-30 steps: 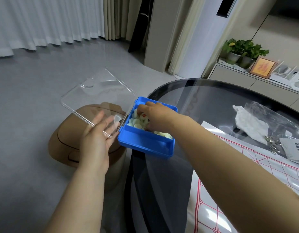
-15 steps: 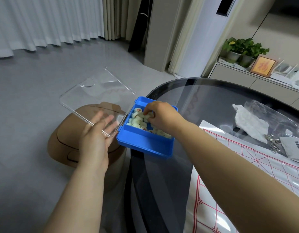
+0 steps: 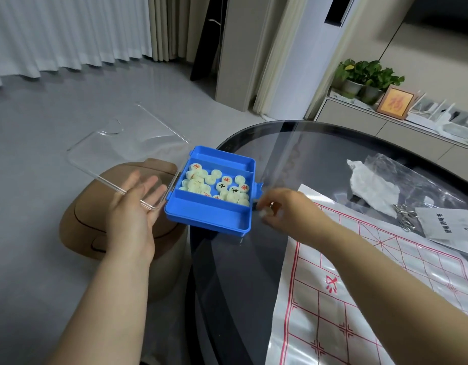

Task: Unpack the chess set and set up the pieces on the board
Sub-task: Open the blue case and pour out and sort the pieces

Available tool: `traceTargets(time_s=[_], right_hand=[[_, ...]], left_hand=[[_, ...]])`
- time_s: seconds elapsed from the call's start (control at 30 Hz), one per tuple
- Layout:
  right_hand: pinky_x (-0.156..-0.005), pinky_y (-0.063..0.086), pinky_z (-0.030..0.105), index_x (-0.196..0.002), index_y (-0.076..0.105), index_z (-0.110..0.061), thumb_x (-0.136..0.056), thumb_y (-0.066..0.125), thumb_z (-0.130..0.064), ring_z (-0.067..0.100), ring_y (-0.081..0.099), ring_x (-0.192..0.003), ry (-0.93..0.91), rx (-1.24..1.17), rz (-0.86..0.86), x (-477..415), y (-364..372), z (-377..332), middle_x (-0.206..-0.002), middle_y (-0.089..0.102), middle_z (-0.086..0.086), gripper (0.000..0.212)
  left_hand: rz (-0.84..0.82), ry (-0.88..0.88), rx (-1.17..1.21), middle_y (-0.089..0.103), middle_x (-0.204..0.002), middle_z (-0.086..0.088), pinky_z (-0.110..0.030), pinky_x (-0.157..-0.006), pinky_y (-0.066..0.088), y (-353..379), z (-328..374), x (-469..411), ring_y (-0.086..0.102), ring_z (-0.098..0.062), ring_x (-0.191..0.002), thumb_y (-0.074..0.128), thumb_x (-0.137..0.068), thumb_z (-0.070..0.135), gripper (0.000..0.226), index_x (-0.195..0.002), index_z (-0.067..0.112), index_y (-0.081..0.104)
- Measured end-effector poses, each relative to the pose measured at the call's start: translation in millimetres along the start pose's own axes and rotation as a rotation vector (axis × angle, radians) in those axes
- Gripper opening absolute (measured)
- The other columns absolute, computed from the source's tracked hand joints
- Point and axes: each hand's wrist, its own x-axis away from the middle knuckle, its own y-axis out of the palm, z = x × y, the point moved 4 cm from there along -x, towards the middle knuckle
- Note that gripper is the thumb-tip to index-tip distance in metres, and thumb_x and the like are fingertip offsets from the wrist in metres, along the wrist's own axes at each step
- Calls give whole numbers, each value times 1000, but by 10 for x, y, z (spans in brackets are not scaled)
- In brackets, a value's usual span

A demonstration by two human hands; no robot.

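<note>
Moving the pieces (image 3: 201, 184) out of the blue box (image 3: 209, 221) and onto the board sheet (image 3: 385, 272) is, by my judgement, the step in hand. It is best done a few at a time so none slip. The right hand (image 3: 283, 210) sits just beside the box at its 4 o'clock, fingers curled round what looks like a pale chess piece (image 3: 265, 212); blur hides how many it holds. The left hand (image 3: 134, 206) lies flat, fingers straight, against the clear lid (image 3: 117, 154), which is swung out at the box's 9 o'clock. That support should steady the box, which overhangs the worktop (image 3: 293, 159) edge. The board sheet lies at 4 o'clock, beyond the right hand.

Counted: one box with three compartments, one lid and one board sheet. The pieces lie piled in the middle compartment, some twenty or more, too heaped for an exact count.
</note>
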Motion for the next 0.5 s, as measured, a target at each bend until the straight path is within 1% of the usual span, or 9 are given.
traceTargets(time_s=[0.07,0.1,0.23,0.3,0.37,0.43,0.5], right_hand=[[-74,34,16,-110,62,-12,-87,54,-11,19,54,-97,6,35,4,-3,56,12,-114,58,5,25],[-75,36,17,-112,61,-13,-87,54,-12,19,54,-98,4,42,7,-8,65,18,-115,58,5,26],[-71,38,15,-113,60,-15,-86,58,-16,8,49,-84,-17,8,43,1,-32,24,-111,60,2,27],[-70,39,15,-112,61,-14,-85,59,-13,7,49,-83,-20,-9,94,-29,-148,-26,-109,62,2,27],[-72,40,17,-113,60,-14,-85,59,-13,10,52,-85,-53,-5,113,-117,-229,-160,-111,61,2,28],[-74,40,20,-115,59,-16,-86,58,-15,13,52,-93,-118,65,54,-257,-218,-339,-115,57,1,29],[-74,37,22,-117,57,-19,-88,55,-17,15,51,-102,-165,213,-62,-408,-136,-480,-121,53,1,29]], left_hand=[[3,4,-2,55,-111,-5,-24,-83,48,-7,-1,2,58,-20,-99,34,-94,6,37,-130,13,41],[5,8,-2,55,-111,-5,-24,-83,48,-13,2,3,58,-20,-99,33,-94,6,37,-130,13,41],[6,16,-6,55,-112,-5,-23,-78,49,-28,5,-4,59,-19,-97,34,-94,6,37,-129,14,42],[5,15,-9,56,-111,-4,-22,-76,49,-31,1,-6,60,-17,-95,35,-94,7,35,-126,17,44],[5,14,-11,57,-110,-3,-22,-77,49,-30,-2,0,61,-14,-91,37,-93,7,29,-117,20,47],[6,12,-1,58,-109,-3,-22,-78,49,-26,-3,5,61,-12,-90,39,-93,7,26,-111,22,48],[7,15,13,58,-107,-3,-23,-80,49,-25,-3,7,61,-12,-89,38,-93,6,28,-114,21,49]])
